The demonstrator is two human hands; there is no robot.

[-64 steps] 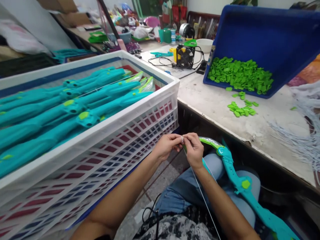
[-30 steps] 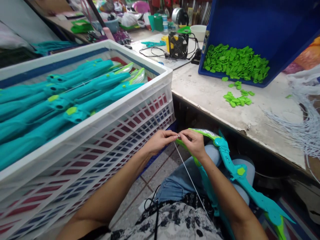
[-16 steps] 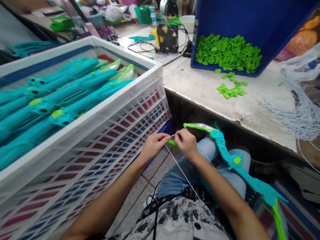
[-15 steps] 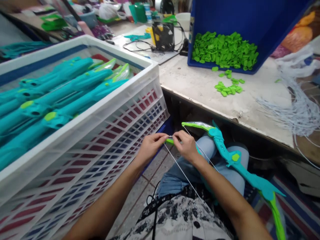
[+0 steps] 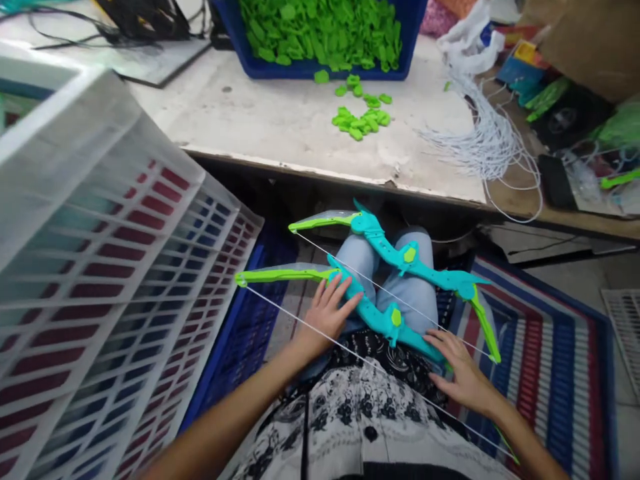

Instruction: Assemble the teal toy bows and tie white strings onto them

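Observation:
Two teal-and-green toy bows lie across my lap, each strung with a white cord. On the near bow (image 5: 373, 315), my left hand (image 5: 325, 317) rests with spread fingers over the left joint. My right hand (image 5: 461, 370) touches the same bow's right side, its fingers stretched and apart; it hides part of the limb there. Just beyond, the far bow (image 5: 387, 252) lies over my knees, and neither hand grips it. The near bow's string (image 5: 295, 317) runs taut past my left wrist towards my right forearm.
A white mesh crate (image 5: 150, 267) stands at the left. On the worktable (image 5: 225, 127) are a blue bin (image 5: 325, 75) of green plastic pieces, loose green pieces (image 5: 363, 121) and a bundle of white cords (image 5: 480, 143). A striped mat-like surface (image 5: 550, 373) is at the right.
My hands have come apart from a pinch at the string's end and now lie on the near bow. That bow has come into fuller view, and my view has swung right and down.

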